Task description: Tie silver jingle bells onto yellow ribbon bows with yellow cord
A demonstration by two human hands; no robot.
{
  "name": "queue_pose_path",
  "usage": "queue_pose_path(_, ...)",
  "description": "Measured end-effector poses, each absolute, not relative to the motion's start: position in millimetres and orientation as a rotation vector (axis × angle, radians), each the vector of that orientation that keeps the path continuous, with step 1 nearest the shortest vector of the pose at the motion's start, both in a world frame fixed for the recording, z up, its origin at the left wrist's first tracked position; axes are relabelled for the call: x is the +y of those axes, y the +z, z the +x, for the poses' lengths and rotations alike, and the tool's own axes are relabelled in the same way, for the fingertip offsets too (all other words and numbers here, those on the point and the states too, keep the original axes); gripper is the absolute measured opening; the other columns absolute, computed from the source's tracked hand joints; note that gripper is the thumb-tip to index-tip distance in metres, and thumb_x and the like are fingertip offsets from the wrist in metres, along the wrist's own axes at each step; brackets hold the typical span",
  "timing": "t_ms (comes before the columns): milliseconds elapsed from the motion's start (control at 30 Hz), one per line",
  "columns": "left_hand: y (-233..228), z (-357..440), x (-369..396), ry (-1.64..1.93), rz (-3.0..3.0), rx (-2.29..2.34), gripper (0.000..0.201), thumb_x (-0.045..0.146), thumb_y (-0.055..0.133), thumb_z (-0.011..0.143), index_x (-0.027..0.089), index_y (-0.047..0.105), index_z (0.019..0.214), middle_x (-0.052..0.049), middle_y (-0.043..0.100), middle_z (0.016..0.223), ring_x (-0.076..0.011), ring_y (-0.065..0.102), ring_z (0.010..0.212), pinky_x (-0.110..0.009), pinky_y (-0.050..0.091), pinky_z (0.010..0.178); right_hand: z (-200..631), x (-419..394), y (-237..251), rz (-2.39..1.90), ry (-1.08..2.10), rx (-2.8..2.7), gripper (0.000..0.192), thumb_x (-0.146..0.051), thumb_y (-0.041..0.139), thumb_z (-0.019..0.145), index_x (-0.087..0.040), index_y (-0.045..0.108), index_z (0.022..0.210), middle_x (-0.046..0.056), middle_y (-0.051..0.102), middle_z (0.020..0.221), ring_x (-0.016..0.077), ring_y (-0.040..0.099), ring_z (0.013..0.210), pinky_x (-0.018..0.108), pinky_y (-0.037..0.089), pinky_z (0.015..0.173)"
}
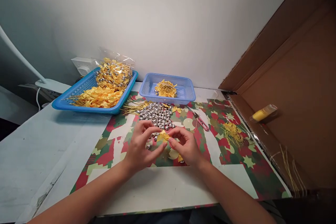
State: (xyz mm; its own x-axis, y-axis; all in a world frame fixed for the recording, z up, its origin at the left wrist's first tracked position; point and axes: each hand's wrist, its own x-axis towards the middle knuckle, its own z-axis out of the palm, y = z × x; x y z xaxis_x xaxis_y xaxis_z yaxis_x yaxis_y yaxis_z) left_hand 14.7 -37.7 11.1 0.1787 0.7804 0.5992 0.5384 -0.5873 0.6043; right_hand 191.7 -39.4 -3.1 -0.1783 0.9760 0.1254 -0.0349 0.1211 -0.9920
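Note:
My left hand [140,145] and my right hand [185,145] meet over the patterned paper sheet [231,157], and both pinch a small yellow ribbon bow [163,135] between the fingertips. Just beyond the hands lies a heap of small silver bells [157,113], with gold cords [132,108] at its left. A single bell [148,147] lies by my left hand.
A large blue tray [65,102] at the back left holds yellow bows and a bag of bells. A smaller blue basket [185,91] holds a few bows. Red-handled snips [201,120] and a tuft of yellow thread [232,133] lie to the right. A cardboard wall [301,87] with a yellow tube [262,113] stands at the right.

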Motion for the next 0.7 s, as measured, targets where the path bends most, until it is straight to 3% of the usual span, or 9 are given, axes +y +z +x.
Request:
queue_pose_path(67,10.8,15.4,-38.0,1.430,2.384,1.248,0.021,0.027,0.070,0.075,0.021,0.063,0.094,-0.007,0.059,0.092,-0.0215,0.057,0.085,-0.036,0.049,0.077,190.9,-41.0,-2.8,-1.000,1.209,-1.424,0.011,-0.027,0.064,0.081,-0.021,0.065,0.089,0.004,0.063,0.091,0.0159,0.060,0.084,0.026,0.052,0.067)
queue_pose_path(167,11.6,16.6,-37.9,1.337,2.365,1.122,0.014,0.024,0.065,0.080,0.020,0.062,0.093,-0.005,0.064,0.086,-0.0187,0.060,0.079,-0.031,0.050,0.071,190.4,-42.3,-2.8,-0.949,1.216,-1.456,0.011,-0.026,0.063,0.082,-0.022,0.065,0.092,0.004,0.063,0.092,0.0159,0.061,0.085,0.028,0.053,0.073)
queue_pose_path(233,13.0,17.0,-37.2,1.254,2.199,1.120,0.005,0.022,0.061,0.084,0.019,0.062,0.088,-0.004,0.066,0.079,-0.0159,0.061,0.071,-0.027,0.049,0.064,191.0,-42.8,-2.4,-0.893,1.259,-1.480,0.015,-0.026,0.063,0.082,-0.022,0.066,0.096,0.004,0.063,0.094,0.0163,0.062,0.087,0.030,0.053,0.077)
queue_pose_path(367,14.9,17.6,-34.7,1.111,1.675,1.134,0.017,0.032,0.061,0.084,0.018,0.060,0.075,0.000,0.062,0.066,-0.0127,0.057,0.060,-0.023,0.046,0.054,192.6,-44.3,0.8,-0.948,1.214,-1.509,0.032,-0.025,0.066,0.080,-0.026,0.060,0.112,0.005,0.061,0.104,0.0170,0.059,0.097,0.029,0.053,0.080)
queue_pose_path(500,11.9,19.8,-33.3,1.079,1.324,1.038,0.026,0.040,0.068,0.078,0.019,0.053,0.078,0.003,0.058,0.067,-0.0110,0.056,0.060,-0.021,0.046,0.054,190.3,-45.3,2.0,-1.078,1.168,-1.433,0.022,-0.028,0.070,0.076,-0.023,0.061,0.095,0.005,0.063,0.097,0.0171,0.062,0.089,0.025,0.054,0.067)
queue_pose_path(633,8.8,18.8,-33.4,1.039,1.290,0.947,0.029,0.039,0.063,0.082,0.022,0.050,0.102,0.003,0.060,0.071,-0.0127,0.058,0.064,-0.024,0.049,0.059,187.9,-45.0,0.9,-1.064,1.190,-1.383,0.013,-0.028,0.067,0.077,-0.020,0.061,0.085,0.004,0.063,0.085,0.0156,0.063,0.078,0.025,0.053,0.064)
queue_pose_path(700,9.7,16.1,-32.6,1.031,1.450,0.947,0.024,0.034,0.059,0.085,0.022,0.053,0.104,0.001,0.061,0.076,-0.0138,0.059,0.069,-0.025,0.049,0.062,188.4,-44.6,1.4,-1.053,1.182,-1.395,0.011,-0.027,0.066,0.077,-0.020,0.061,0.085,0.003,0.064,0.084,0.0154,0.063,0.077,0.026,0.053,0.066)
